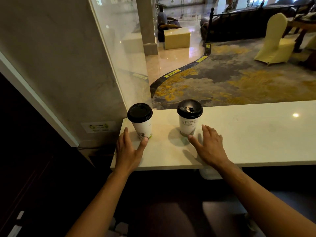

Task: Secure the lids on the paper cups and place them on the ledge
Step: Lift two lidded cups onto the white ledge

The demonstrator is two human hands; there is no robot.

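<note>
Both hands are spread open and hold nothing. The left hand [129, 150] sits just beside the left paper cup [142, 129], fingers extended, with the thumb tip touching or nearly touching the cup's base. The right hand [209, 147] lies palm down just beside the right paper cup [187, 125], its thumb close to the cup's foot; whether it touches cannot be told.

Each cup stands upright on the white worktop [248, 134], the two well apart from each other. The left cup wears a black lid [139, 112], and the right cup carries its own black lid [189, 108]; both lids sit level on the rims. The left cup is near the worktop's left end, close to a marble pillar [59, 74]. Beyond the worktop lies a patterned carpet [230, 82] with a covered chair [275, 40] at the far right.
</note>
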